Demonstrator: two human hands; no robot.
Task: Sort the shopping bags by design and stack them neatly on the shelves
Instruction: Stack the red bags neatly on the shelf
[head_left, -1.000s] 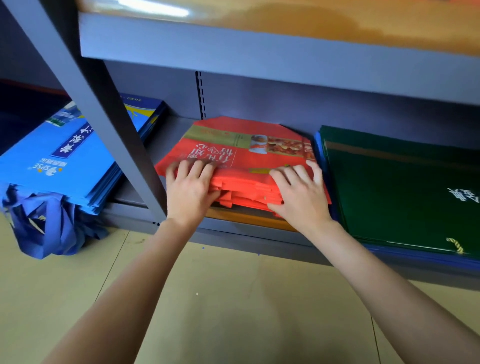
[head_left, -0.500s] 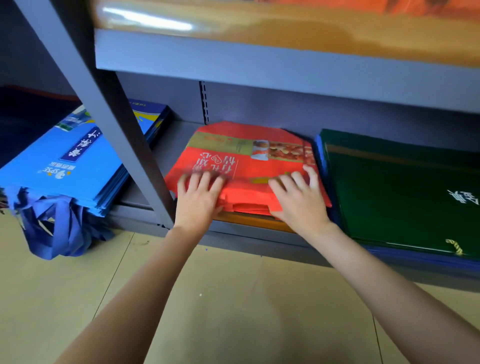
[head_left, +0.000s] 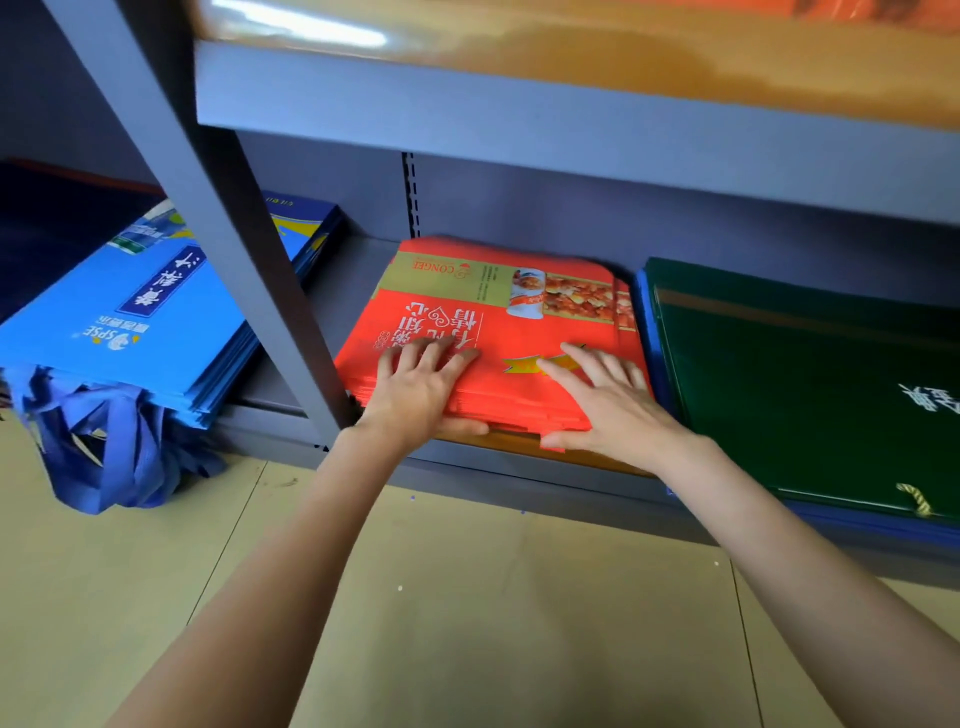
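I see both of my hands lying on the stack of red bags (head_left: 498, 332) that sits on the bottom shelf (head_left: 358, 270), between the grey upright post (head_left: 218, 208) and the stack of green bags (head_left: 810, 379). My left hand (head_left: 423, 387) rests palm down near the stack's front left corner, fingers spread flat over the white lettering, with the thumb tucked under along the front edge — so it pinches the near edge of the top layers. My right hand (head_left: 605, 402) lies flat near the front right corner, fingers splayed and pointing toward the back, the thumb running along the front edge of the stack; I cannot tell whether it grips anything or only presses down.

The red stack lies flat, its printed side up, with a gold band and a food picture toward the back. Its right edge lies just beside the green stack, which rests on a blue layer (head_left: 644, 322) showing along its left and front edges. A twisted cord handle (head_left: 917, 499) pokes out at the green stack's front.

Left of the post, a stack of blue bags (head_left: 104, 322) lies on the same level, its fabric handles (head_left: 104, 447) hanging down over the front onto the tan floor (head_left: 467, 597). Above runs an upper shelf (head_left: 519, 104) with a glossy brown top.
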